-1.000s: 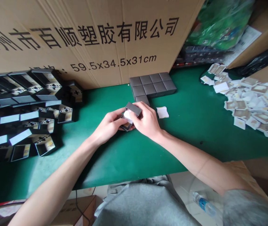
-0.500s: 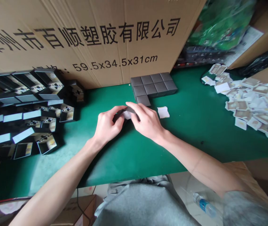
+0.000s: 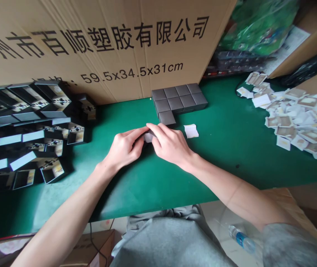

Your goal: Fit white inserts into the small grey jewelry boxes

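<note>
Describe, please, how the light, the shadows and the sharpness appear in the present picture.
All in the head view: pale glare on the green table, lower left; dark shadow beside the left forearm; the right sleeve looks smeared, lower right; the white piece between the left hand and right hand, partly hidden, lacks clear detail.

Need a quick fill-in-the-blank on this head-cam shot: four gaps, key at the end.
1. A white piece shows between the left hand and the ____ hand.
2. The tabletop is coloured ____.
3. The size printed on the carton reads 59.5x34.5x____cm.
4. As the wearer sees it, the open dark boxes stand at the table's ____ end.

Missing words: right; green; 31; left.
</note>
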The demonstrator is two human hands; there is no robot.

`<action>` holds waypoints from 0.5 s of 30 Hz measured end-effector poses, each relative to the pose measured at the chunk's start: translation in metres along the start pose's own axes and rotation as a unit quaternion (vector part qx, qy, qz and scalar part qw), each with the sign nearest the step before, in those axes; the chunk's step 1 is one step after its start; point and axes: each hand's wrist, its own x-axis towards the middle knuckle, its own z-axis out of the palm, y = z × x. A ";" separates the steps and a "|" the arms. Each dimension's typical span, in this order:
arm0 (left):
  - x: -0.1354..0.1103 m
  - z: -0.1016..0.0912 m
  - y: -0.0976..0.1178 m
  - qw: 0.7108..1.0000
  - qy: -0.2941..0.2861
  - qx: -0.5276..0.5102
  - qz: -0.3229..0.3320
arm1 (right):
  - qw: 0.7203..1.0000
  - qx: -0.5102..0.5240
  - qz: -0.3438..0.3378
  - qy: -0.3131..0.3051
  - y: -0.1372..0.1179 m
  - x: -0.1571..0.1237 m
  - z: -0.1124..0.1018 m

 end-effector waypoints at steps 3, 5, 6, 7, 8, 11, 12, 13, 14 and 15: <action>0.000 -0.001 0.001 1.000 -0.012 0.004 0.012 | 1.000 0.006 -0.006 -0.005 -0.001 -0.001 -0.001; 0.000 0.000 0.001 1.000 -0.009 0.007 0.017 | 1.000 0.018 -0.008 -0.011 -0.002 0.000 -0.002; 0.000 0.000 0.002 1.000 -0.005 0.008 0.019 | 1.000 0.025 -0.010 -0.013 -0.003 0.000 -0.003; -0.001 0.001 0.002 1.000 0.000 0.009 0.022 | 0.999 0.031 -0.011 -0.014 -0.003 0.000 -0.003; -0.001 0.001 0.002 1.000 0.005 0.009 0.024 | 0.999 0.037 -0.012 -0.014 -0.004 0.000 -0.004; -0.001 0.002 0.002 1.000 0.011 0.011 0.025 | 0.999 0.045 -0.009 -0.011 -0.004 0.001 -0.005; -0.001 0.002 0.003 1.000 0.010 0.012 0.023 | 0.999 0.046 -0.007 -0.009 -0.003 0.001 -0.004; -0.001 0.001 0.003 1.000 0.008 0.014 0.018 | 0.999 0.045 -0.006 -0.006 -0.003 0.001 -0.003; -0.001 0.001 0.003 1.000 0.008 0.015 0.014 | 0.999 0.045 -0.004 -0.003 -0.002 0.001 -0.002; -0.001 0.001 0.003 1.000 0.008 0.015 0.013 | 0.999 0.043 -0.002 0.000 -0.001 0.001 -0.001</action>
